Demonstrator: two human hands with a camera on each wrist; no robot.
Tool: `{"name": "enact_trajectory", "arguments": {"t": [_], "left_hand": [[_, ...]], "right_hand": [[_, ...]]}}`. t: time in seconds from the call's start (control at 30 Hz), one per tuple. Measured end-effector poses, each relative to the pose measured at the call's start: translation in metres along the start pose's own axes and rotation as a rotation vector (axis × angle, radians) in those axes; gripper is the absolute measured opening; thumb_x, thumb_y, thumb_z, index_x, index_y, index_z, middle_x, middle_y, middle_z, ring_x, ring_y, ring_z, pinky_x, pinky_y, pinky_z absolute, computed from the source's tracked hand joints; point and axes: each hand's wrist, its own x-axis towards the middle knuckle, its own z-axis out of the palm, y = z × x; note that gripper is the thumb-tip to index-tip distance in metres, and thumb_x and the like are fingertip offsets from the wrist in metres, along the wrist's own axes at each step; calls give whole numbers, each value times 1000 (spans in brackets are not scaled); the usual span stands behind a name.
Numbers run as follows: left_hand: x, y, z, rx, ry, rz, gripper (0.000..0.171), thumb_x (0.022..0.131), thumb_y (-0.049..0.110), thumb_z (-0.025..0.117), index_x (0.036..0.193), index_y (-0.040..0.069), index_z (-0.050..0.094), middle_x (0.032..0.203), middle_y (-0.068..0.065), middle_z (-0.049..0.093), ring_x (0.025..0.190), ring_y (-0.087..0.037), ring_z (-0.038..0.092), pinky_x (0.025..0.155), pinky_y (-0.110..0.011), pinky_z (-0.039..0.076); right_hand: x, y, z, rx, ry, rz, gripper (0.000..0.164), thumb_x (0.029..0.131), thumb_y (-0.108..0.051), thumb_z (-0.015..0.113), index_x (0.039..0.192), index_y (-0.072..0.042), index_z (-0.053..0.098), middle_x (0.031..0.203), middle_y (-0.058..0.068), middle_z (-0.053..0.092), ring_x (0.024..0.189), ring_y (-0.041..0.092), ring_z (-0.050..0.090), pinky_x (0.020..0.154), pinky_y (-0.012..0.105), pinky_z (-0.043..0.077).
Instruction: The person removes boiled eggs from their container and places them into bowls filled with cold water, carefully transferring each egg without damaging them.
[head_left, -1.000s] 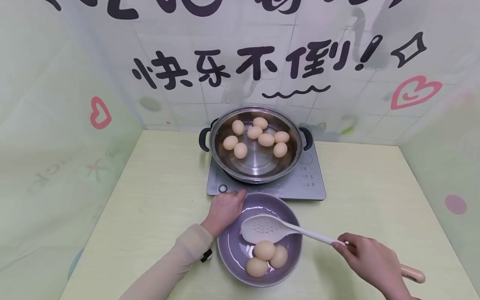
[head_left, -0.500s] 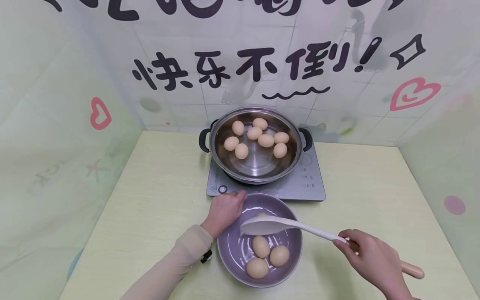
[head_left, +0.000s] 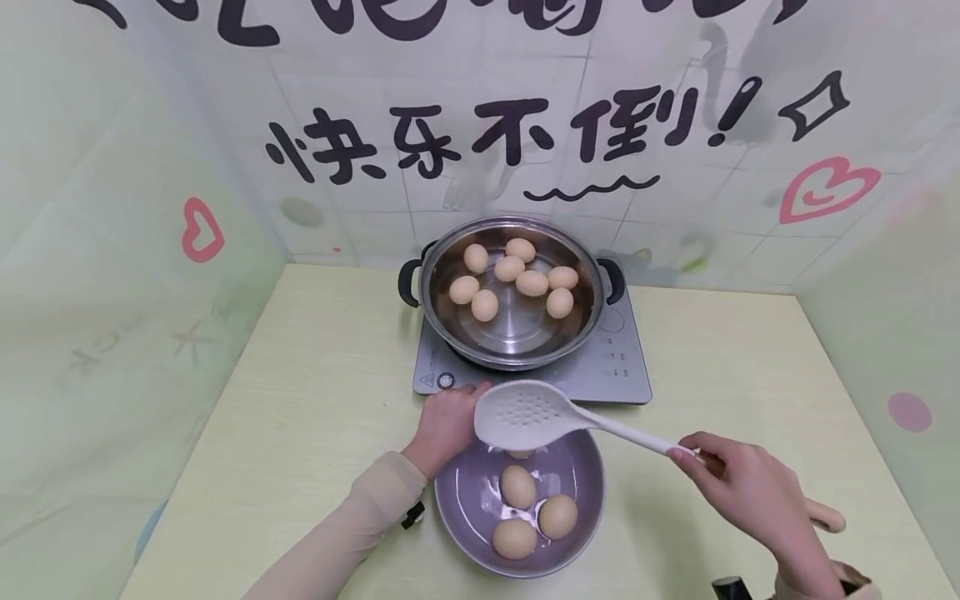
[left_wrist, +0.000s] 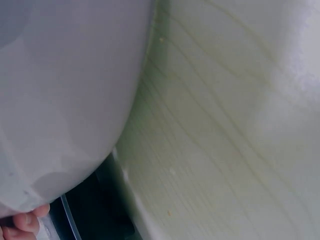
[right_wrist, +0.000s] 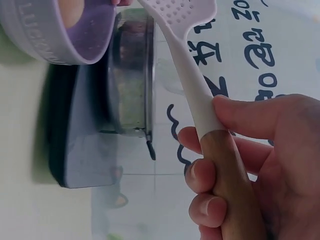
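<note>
My right hand (head_left: pixel 757 492) grips the wooden handle (right_wrist: pixel 230 170) of a white slotted spoon (head_left: pixel 521 415). The spoon's perforated head hovers over the far rim of a purple bowl (head_left: pixel 465 500), with nothing on it. At the bowl's far left, my left hand (head_left: pixel 446 425) holds the rim; in the left wrist view its fingertips (left_wrist: pixel 25 222) curl under the bowl's edge. Several brown eggs (head_left: pixel 514 539) lie in the bowl, one of them partly hidden by the spoon head.
Behind the bowl, a steel pot (head_left: pixel 517 329) with black handles stands on a grey induction cooker (head_left: pixel 600 379). Several eggs (head_left: pixel 532 283) rest apart from the pot's front side. A printed sheet (head_left: pixel 345 233) covers the walls around the table.
The spoon head has tipped, then risen from inside the bowl toward its far rim. Eggs have shifted in the bowl, and one formerly hidden beneath the spoon now partly shows. The left hand stays put.
</note>
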Motion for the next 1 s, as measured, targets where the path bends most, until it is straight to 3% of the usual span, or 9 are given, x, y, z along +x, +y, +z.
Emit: {"name": "enact_trajectory", "arguments": {"t": [0.07, 0.17, 0.37, 0.67, 1.0], "left_hand": [[0, 0, -1, -13, -11, -23, 11, 69, 17, 67, 66, 14, 56, 57, 2, 56, 41, -15, 49, 36, -28, 35], [0, 0, -1, -9, 21, -22, 17, 73, 16, 64, 59, 13, 53, 53, 2, 53, 39, -15, 47, 34, -28, 34], [1, 0, 2, 16, 107, 32, 17, 85, 21, 56, 70, 13, 53, 53, 1, 53, 36, -16, 45, 32, -29, 31], [1, 1, 3, 21, 92, 17, 19, 85, 22, 57, 70, 12, 51, 53, 1, 53, 37, -17, 46, 32, -29, 31], [0, 1, 1, 21, 78, 14, 19, 84, 23, 60, 71, 13, 50, 53, 1, 53, 37, -17, 47, 32, -29, 29]], "right_hand": [[8, -1, -3, 11, 6, -10, 13, 86, -36, 59, 85, -24, 65, 47, -12, 32, 42, 1, 27, 40, 24, 22], [21, -4, -8, 30, 45, -29, 15, 86, -35, 59, 87, -21, 66, 48, -11, 33, 42, 2, 28, 40, 25, 23], [53, -11, -13, 63, 129, -28, 24, 88, -37, 57, 90, -15, 67, 50, -6, 38, 42, 6, 31, 41, 27, 23], [96, -26, -2, 77, 235, 2, 27, 87, -39, 57, 89, -13, 65, 53, -3, 47, 47, 14, 40, 43, 30, 26], [119, -30, 18, 44, 366, -34, 20, 82, -26, 65, 86, -7, 65, 64, 6, 55, 51, 21, 47, 42, 31, 27]]}}
